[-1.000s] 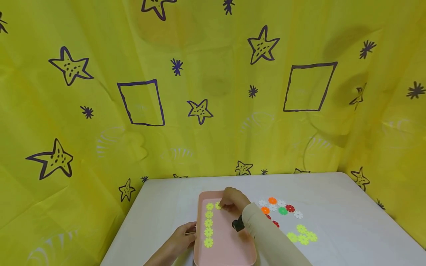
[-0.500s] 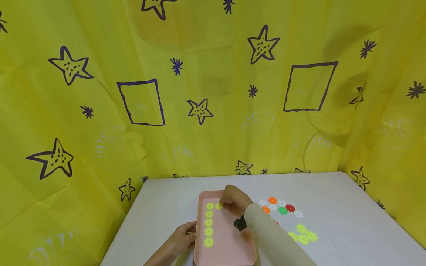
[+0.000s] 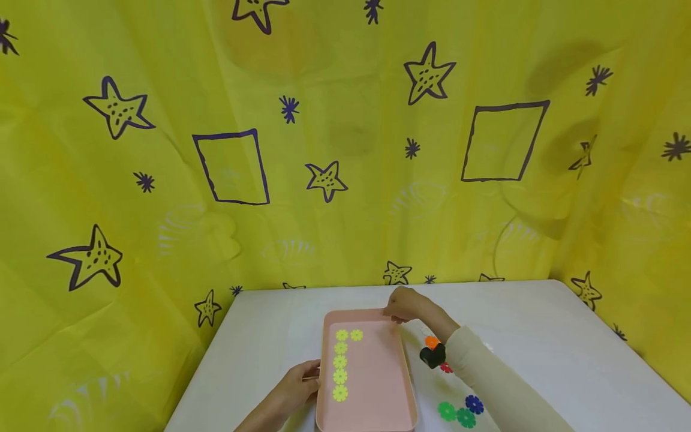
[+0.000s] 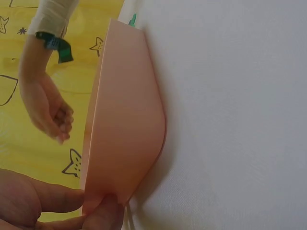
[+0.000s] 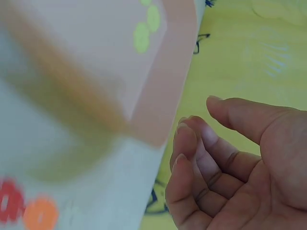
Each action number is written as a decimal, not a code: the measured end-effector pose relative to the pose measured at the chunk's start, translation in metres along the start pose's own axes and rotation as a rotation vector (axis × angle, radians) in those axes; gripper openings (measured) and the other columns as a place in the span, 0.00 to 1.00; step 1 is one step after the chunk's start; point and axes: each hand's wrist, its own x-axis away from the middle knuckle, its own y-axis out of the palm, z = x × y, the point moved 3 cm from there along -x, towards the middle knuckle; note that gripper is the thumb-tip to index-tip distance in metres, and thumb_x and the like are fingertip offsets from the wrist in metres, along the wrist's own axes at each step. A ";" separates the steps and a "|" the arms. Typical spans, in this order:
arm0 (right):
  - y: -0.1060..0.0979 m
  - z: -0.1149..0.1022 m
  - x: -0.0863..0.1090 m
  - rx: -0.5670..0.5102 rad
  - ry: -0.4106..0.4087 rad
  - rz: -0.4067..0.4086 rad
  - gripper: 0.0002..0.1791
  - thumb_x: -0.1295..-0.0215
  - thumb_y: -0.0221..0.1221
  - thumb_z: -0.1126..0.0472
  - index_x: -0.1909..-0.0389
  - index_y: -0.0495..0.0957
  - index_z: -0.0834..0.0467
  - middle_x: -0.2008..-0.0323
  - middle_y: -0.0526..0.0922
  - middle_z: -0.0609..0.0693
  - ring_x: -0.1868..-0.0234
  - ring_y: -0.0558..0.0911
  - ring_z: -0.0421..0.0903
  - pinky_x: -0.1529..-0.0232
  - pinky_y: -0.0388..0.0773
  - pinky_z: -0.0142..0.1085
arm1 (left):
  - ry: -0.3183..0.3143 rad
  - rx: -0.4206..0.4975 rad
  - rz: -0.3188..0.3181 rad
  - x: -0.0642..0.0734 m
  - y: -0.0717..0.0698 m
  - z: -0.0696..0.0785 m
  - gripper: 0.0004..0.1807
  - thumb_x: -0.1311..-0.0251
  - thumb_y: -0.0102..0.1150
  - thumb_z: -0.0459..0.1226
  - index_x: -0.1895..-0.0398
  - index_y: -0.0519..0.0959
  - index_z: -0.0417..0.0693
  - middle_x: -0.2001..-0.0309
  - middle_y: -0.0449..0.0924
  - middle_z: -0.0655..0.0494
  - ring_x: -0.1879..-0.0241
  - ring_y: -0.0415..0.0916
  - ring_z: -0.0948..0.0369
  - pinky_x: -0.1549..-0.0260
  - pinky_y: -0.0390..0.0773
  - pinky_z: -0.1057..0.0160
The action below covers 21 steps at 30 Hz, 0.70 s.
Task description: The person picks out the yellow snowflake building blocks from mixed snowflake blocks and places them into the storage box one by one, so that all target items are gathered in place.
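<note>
A pink tray [image 3: 378, 378] lies on the white table. Inside, yellow flower-shaped discs [image 3: 340, 362] form a column along the left side, with one more yellow disc [image 3: 357, 335] beside the top one. My left hand [image 3: 294, 387] grips the tray's left wall; in the left wrist view, its fingertips [image 4: 108, 211] press on the pink side. Over the tray's far right corner is my right hand [image 3: 410, 305]. Seen from the right wrist, that hand [image 5: 216, 163] has loosely curled fingers, thumb apart, and nothing in it.
Right of the tray lie an orange disc [image 3: 431, 342], a red disc [image 3: 446, 367], green discs [image 3: 447, 411] and a blue disc [image 3: 474, 404]. My right sleeve [image 3: 496, 372] covers part of that area. A yellow curtain [image 3: 345, 240] hangs behind the table.
My right hand has left the upper yellow disc and moved right to the tray's far corner; the disc stays in the tray. The arm uncovers green and blue discs. My left hand keeps its place.
</note>
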 end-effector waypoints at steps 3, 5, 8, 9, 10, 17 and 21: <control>-0.012 0.014 0.020 -0.001 -0.007 0.022 0.13 0.28 0.65 0.60 0.67 0.86 0.68 0.71 0.87 0.56 0.70 0.88 0.50 0.67 0.86 0.38 | -0.005 -0.003 0.001 0.000 0.000 0.000 0.29 0.26 0.51 0.26 0.27 0.59 0.17 0.37 0.74 0.28 0.40 0.79 0.44 0.40 0.85 0.48; -0.018 0.025 0.033 0.005 0.001 0.039 0.13 0.28 0.65 0.59 0.66 0.85 0.67 0.69 0.88 0.56 0.69 0.87 0.51 0.67 0.86 0.40 | -0.010 -0.002 0.004 0.000 0.000 0.001 0.29 0.26 0.51 0.26 0.27 0.59 0.17 0.38 0.74 0.28 0.40 0.79 0.44 0.40 0.84 0.48; -0.021 0.042 0.050 0.018 0.018 0.056 0.13 0.28 0.66 0.58 0.67 0.84 0.65 0.70 0.86 0.55 0.70 0.84 0.49 0.68 0.84 0.39 | -0.028 -0.010 0.013 0.000 0.001 0.001 0.28 0.26 0.51 0.26 0.27 0.61 0.19 0.38 0.75 0.30 0.41 0.80 0.46 0.41 0.85 0.48; -0.022 0.048 0.056 0.023 0.022 0.063 0.13 0.28 0.66 0.58 0.67 0.84 0.65 0.70 0.85 0.55 0.70 0.83 0.48 0.69 0.83 0.38 | -0.033 -0.009 0.016 0.000 0.001 0.001 0.28 0.26 0.51 0.26 0.27 0.61 0.19 0.38 0.75 0.31 0.41 0.80 0.46 0.41 0.85 0.48; -0.023 0.053 0.061 0.025 0.029 0.067 0.13 0.29 0.67 0.58 0.68 0.83 0.64 0.71 0.84 0.54 0.71 0.82 0.47 0.70 0.82 0.37 | -0.037 -0.012 0.019 -0.001 0.001 0.000 0.28 0.26 0.51 0.26 0.27 0.62 0.20 0.39 0.76 0.32 0.41 0.81 0.47 0.42 0.85 0.49; -0.025 0.080 0.098 0.027 0.048 0.073 0.10 0.33 0.70 0.61 0.70 0.79 0.59 0.73 0.77 0.49 0.70 0.75 0.46 0.69 0.77 0.38 | -0.019 -0.008 0.020 0.000 0.001 -0.001 0.28 0.27 0.51 0.25 0.28 0.62 0.19 0.40 0.76 0.31 0.43 0.81 0.48 0.42 0.86 0.49; -0.022 0.091 0.113 0.013 0.058 0.011 0.08 0.35 0.71 0.64 0.66 0.79 0.58 0.71 0.77 0.48 0.67 0.74 0.47 0.66 0.77 0.38 | -0.006 -0.004 0.015 0.000 0.000 0.000 0.28 0.27 0.51 0.25 0.28 0.61 0.18 0.40 0.75 0.30 0.42 0.81 0.47 0.42 0.86 0.49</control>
